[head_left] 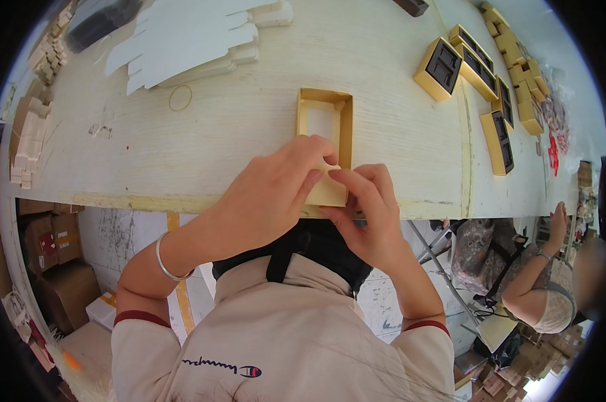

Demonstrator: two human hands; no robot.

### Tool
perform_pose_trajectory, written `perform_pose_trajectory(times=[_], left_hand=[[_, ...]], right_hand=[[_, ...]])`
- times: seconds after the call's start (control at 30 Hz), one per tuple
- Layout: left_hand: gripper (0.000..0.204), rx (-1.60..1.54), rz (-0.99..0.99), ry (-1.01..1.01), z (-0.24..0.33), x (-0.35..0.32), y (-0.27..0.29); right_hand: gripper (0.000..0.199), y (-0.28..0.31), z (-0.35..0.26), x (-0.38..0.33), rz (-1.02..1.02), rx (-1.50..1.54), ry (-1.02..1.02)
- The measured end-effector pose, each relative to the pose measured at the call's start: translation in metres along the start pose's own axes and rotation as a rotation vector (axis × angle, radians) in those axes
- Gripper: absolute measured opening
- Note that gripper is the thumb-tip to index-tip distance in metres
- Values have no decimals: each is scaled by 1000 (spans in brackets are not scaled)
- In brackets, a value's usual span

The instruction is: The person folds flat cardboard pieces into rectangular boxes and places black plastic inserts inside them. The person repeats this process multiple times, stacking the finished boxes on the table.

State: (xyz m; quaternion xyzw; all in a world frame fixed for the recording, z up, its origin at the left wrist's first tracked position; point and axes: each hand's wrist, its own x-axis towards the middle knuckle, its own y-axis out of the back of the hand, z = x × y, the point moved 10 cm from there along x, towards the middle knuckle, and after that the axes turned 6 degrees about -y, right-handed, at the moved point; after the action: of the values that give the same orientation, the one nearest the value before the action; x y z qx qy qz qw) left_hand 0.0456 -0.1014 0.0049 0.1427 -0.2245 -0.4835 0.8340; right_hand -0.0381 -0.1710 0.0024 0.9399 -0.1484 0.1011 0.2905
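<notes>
A small open gold cardboard box (346,127) lies at the table's front edge, its long side pointing away from me and its white inside facing up. Over its near end, my left hand (276,177) bends its fingers down onto the cardboard, thumb and fingers closed around the wall there. From the other side my right hand (370,211) pinches the near right corner, with the thumb low and the forefinger on top. Between the two hands shows a pale gold panel (328,193) of the same box. My fingers hide part of this end.
Flat white box blanks (189,40) lie stacked at the far left, beside a rubber band (180,98). Several gold boxes with black inserts (442,67) stand at the right, with more gold boxes (517,60) behind. A co-worker (537,288) sits at the right. Brown cartons (65,288) fill the lower left.
</notes>
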Motion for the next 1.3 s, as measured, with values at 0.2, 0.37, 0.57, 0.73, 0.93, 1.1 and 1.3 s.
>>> perform_pose_trajectory(times=[0.2,0.37,0.57,0.73,0.93,1.1,1.3], left_hand=[[19,13,109,-4,-11,-6,3],[20,193,92,-159,14,-18,12],[21,632,11,-427,33,-30,-1],[13,696,-64,-351,30,-25,-14],[14,547,-239,-172,17,-14,-15],[17,595,-320,-224,16,-19,-21],[19,689,-481,-186,18,-16,-29]], right_hand=[[35,-3,-4,2,-34,-67,45],[32,0,-10,0,20,-141,64],[33,-9,-37,0,95,-563,283],[20,-19,-17,12,-181,-480,78],[18,-16,-13,20,-338,-390,25],[19,-9,-12,19,-358,-269,-20],[29,44,11,92,-167,-506,-34]])
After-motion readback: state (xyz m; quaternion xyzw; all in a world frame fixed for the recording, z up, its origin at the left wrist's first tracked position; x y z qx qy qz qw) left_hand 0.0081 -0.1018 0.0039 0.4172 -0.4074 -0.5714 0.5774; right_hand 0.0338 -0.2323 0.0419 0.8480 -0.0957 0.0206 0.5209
